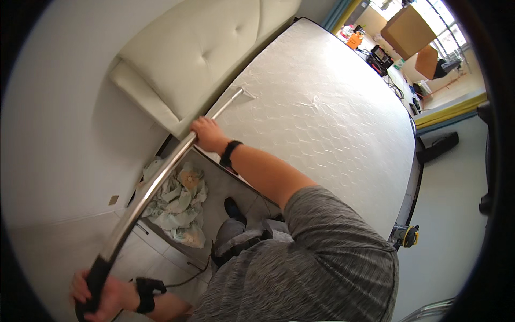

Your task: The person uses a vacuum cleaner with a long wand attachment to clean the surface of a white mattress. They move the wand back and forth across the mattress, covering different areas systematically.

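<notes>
My left hand (102, 295), at the lower left, is closed round the black handle of a long metal vacuum wand (153, 185). Higher up, my right hand (210, 134) grips the same tube near the bed's edge. The wand slants up and away to the right, and its clear, flared nozzle (244, 94) rests at the white mattress (343, 134) near the headboard. The mattress has a quilted, wavy pattern. Dark bands circle both of my wrists.
A cream padded headboard (188, 59) stands at the far left. Crumpled pale plastic or cloth (179, 201) lies beside the bed, near my dark shoe (234, 209). Cardboard boxes (409, 32) and tools crowd the windowsill. A yellow-and-black device (410, 236) stands at the right.
</notes>
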A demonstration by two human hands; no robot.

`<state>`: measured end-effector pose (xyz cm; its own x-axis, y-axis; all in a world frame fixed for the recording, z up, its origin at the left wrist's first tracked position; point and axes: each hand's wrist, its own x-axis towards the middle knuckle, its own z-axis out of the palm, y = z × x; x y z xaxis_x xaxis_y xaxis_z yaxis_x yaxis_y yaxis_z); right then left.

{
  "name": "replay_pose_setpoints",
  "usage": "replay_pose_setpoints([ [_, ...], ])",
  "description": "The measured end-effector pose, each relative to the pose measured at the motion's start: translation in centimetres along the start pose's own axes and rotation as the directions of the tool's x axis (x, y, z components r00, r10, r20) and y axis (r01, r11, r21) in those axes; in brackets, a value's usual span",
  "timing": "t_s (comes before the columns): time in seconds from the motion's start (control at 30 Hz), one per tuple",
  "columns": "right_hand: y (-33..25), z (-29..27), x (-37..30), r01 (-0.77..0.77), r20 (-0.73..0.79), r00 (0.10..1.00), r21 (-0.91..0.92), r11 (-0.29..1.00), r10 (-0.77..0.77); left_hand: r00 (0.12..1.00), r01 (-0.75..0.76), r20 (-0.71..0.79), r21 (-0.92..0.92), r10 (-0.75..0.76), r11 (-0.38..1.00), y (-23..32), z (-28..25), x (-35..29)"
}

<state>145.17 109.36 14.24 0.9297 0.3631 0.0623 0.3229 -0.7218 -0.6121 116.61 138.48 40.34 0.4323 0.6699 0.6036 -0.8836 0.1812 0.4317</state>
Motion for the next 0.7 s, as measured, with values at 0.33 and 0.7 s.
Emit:
replay_pose_setpoints([
  [0.33, 7.9, -3.9, -2.5, -0.271, -0.133, 0.957, -0.088, 0.959, 0.258, 0.919, 0.271, -0.306, 0.034, -0.248, 0.962, -11.3, -0.5, 0.8],
  [0.7, 24.1, -17.9, -18.6, -0.600, -0.381, 0.730, 0.039, 0.799, 0.567, 0.776, 0.630, 0.020, 0.028, -0.631, 0.776, -21.0, 11.9, -12.0],
])
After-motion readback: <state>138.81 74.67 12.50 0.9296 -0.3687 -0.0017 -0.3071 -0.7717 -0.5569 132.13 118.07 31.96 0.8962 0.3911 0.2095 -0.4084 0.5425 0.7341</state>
